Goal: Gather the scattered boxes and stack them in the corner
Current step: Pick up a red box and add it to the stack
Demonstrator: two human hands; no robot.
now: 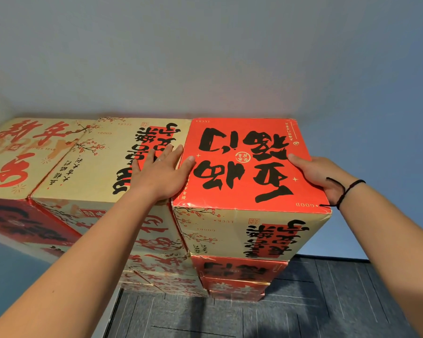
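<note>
A red-topped box (249,167) with black characters sits on top of the right-hand stack against the wall. My right hand (315,174) grips its right edge, thumb on the top face. My left hand (161,172) presses flat at the box's left edge, its fingers lying across the cream-topped box (103,162) beside it and its thumb on the red top. A third box top (22,154), cream with red characters, lies further left. Under these, more red and cream boxes (239,269) are stacked down to the floor.
A pale grey-blue wall (205,57) rises directly behind the stacks, with a corner at the far left. Dark grey carpet tiles (303,308) cover the floor below and to the right of the stacks.
</note>
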